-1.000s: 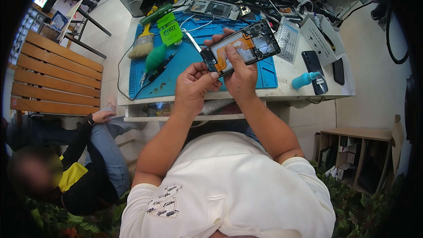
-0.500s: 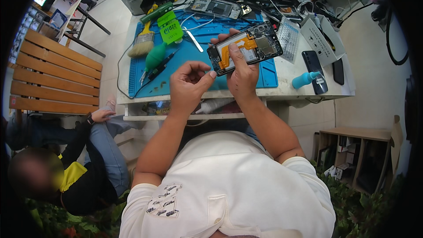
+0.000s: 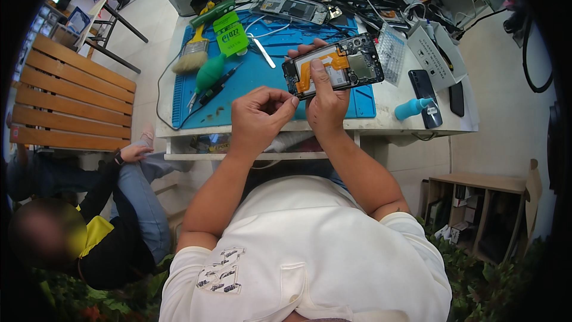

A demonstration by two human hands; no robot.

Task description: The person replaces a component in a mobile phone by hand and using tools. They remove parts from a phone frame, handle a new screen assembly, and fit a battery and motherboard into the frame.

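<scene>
Phone (image 3: 339, 62) slants lengthwise, its camera end (image 3: 363, 45) pointing right and slightly away.

Lettering (image 3: 231, 39) on green card (image 3: 228, 25), white box (image 3: 431, 58)

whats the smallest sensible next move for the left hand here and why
Perhaps brace the left hand lightly against the opened phone to steady its near left corner: the right hand grips nearer the middle, and the left fingertips sit right at that corner, though contact is unclear.
</scene>
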